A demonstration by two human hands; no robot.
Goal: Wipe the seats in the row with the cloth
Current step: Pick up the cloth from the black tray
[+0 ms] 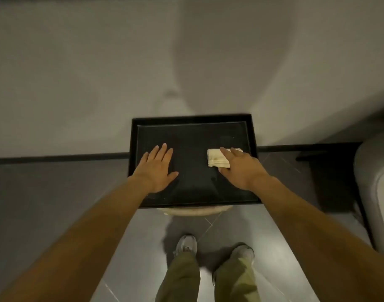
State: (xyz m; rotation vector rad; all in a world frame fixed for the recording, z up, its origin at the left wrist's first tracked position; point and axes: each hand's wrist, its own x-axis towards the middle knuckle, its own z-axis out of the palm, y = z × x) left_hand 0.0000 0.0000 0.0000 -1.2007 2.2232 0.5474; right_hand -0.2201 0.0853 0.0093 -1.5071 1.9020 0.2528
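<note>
My left forearm [77, 232] and right forearm [317, 225] reach in from the lower corners of the frame toward the middle. My right hand [241, 168] lies flat on the cloth [215, 159], fingers straight over its right part and thumb at its near corner, with nothing curled round it. The cloth is a pale folded pad, right of centre on the black seat [193, 136]. My left hand [156, 171] rests palm down on the left half of the same seat, fingers straight, thumb out to the right, holding nothing. The seat is a black rectangle with a raised rim. A pale rounded base [195, 211] shows under its near edge. At bottom centre, my olive trousers [182, 277] and grey shoes [186, 245] stand on the grey tiled floor [45, 203]. A pale wall [77, 73] fills the upper frame, and grey padded furniture [376, 192] sits at the right edge.
</note>
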